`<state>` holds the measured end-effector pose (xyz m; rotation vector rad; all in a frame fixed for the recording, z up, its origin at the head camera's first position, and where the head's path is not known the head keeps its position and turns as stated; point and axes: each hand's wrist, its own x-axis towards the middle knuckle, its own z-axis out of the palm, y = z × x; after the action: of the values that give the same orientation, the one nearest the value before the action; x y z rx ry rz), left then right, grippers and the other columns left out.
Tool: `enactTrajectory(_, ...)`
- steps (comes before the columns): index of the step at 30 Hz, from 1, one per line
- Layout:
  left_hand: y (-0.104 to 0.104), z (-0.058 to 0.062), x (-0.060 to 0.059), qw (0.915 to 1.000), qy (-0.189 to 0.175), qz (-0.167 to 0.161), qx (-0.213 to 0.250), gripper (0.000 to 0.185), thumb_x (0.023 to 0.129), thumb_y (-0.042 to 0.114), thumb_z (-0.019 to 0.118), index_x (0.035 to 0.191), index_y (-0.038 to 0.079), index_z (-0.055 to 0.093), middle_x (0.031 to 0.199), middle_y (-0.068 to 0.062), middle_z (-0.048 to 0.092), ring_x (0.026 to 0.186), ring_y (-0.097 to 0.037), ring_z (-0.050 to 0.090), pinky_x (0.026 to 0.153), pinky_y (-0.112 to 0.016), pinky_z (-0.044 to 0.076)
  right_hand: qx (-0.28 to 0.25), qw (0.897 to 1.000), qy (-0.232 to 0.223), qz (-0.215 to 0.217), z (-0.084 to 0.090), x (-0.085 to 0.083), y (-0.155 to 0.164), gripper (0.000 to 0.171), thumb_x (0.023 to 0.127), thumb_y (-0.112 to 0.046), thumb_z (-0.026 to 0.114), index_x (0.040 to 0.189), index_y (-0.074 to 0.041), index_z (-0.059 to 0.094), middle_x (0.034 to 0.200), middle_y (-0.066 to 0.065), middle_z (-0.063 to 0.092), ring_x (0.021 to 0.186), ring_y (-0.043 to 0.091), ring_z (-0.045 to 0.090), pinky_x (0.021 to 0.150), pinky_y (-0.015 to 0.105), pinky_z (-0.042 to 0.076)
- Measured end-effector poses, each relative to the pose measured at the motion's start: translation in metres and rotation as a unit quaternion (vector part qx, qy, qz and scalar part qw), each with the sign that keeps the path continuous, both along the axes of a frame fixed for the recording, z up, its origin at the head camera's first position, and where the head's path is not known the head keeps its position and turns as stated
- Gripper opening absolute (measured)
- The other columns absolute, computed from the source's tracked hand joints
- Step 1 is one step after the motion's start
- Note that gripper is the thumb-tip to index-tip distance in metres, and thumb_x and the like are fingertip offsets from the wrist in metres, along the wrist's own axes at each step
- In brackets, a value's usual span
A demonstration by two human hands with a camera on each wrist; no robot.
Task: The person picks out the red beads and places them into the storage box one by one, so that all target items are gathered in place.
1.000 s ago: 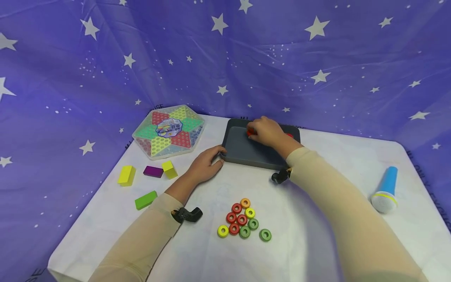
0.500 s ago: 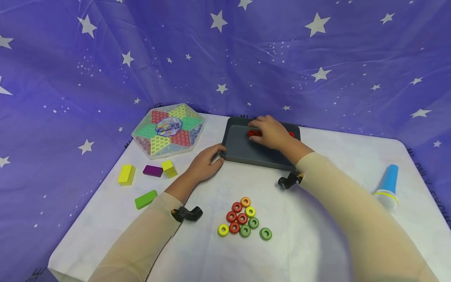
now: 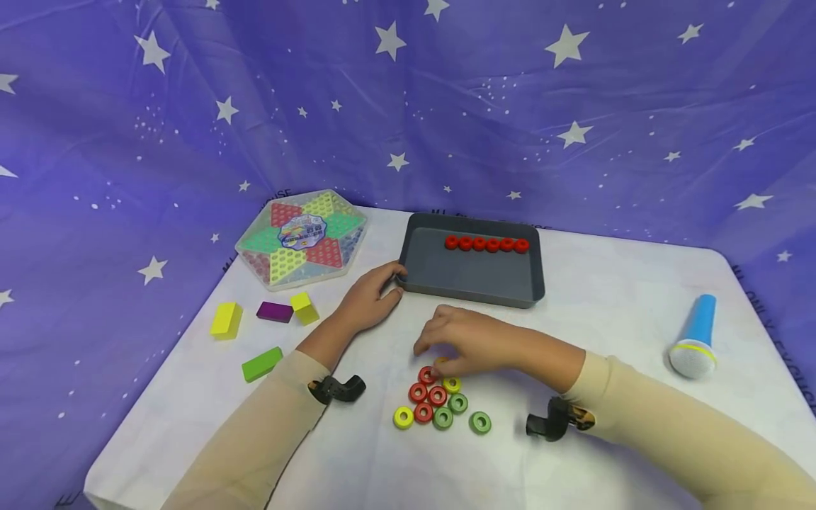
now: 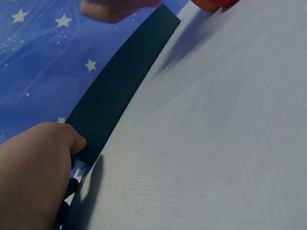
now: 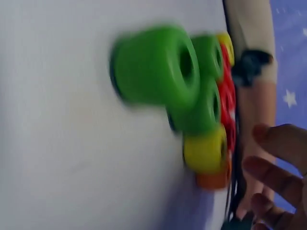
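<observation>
My left hand grips the near left corner of a dark grey tray; in the left wrist view a digit bends against the tray's wall. Along the tray's far side runs a row of several red rings. My right hand hovers over the far end of a cluster of loose rings on the table, fingers spread and holding nothing. That cluster has red rings, green rings, yellow rings and an orange ring, mostly hidden by the hand in the head view.
Left on the white table lie yellow blocks, a purple block and a green block. Behind them is a hexagonal game box. A blue toy microphone lies at right. A starry purple cloth hangs behind.
My right hand has let go of a red ring at the row's left end, left the tray and come down to the loose rings. The red row is now uncovered. My left hand stays put.
</observation>
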<state>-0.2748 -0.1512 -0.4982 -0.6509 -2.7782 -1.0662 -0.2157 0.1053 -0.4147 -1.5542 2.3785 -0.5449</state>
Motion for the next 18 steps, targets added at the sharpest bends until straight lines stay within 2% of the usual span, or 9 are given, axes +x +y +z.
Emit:
enactTrajectory(4,0.0,0.002,0.001,1.0,-0.002,0.004,0.001,0.031,0.1,0.024,0.057,0.131,0.023,0.058,0.139,0.002,0.06,0.135,-0.019,0.053,0.114,-0.042,0.042,0.032,0.999,0.006,0.03,-0.005,0.014,-0.008,0.029,0.086,-0.024,0.076,0.115,-0.026,0.075,0.108,-0.018,0.071,0.093,0.007,0.047,0.078,0.022,0.044)
enactTrajectory(9,0.0,0.002,0.003,0.9999,-0.014,0.008,-0.006,0.031,0.1,0.025,0.057,0.131,0.026,0.057,0.142,0.002,0.059,0.138,-0.02,0.051,0.115,-0.043,0.041,0.054,0.998,0.031,0.024,-0.008,0.021,-0.014,0.029,0.085,-0.021,0.076,0.113,-0.026,0.076,0.105,-0.017,0.071,0.09,0.008,0.047,0.076,0.022,0.042)
enactTrajectory(18,0.001,0.004,0.003,1.0,-0.008,0.004,-0.001,0.031,0.1,0.024,0.059,0.13,0.026,0.057,0.14,0.004,0.06,0.137,-0.019,0.051,0.115,-0.042,0.041,0.101,0.991,0.085,0.022,-0.007,0.023,-0.016,0.03,0.084,-0.025,0.079,0.115,-0.028,0.076,0.104,-0.017,0.072,0.09,0.008,0.047,0.083,0.027,0.047)
